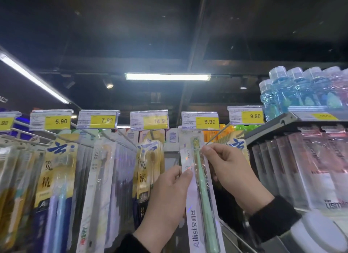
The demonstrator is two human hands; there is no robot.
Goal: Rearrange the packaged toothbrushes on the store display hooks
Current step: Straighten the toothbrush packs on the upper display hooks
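Note:
A white pack with a mint-green toothbrush (200,188), printed "Ailisi", hangs below the 9.90 price tag (200,120). My left hand (169,198) pinches its left edge about halfway up. My right hand (229,168) pinches the pack's right edge near the brush head, close to the tip of a bare metal hook (216,135). Whether the pack's top sits on a hook is hidden behind the tag. Rows of other packaged toothbrushes hang to the left: gold-and-blue packs (56,177), white packs (101,177) and more gold packs (148,164).
Yellow price tags (61,120) run along the hook ends. On the right a grey shelf (286,120) carries blue mouthwash bottles (293,90), with clear boxed products (305,168) beneath it. Orange and green packs (231,131) hang behind the bare hook. Ceiling lights (167,76) shine above.

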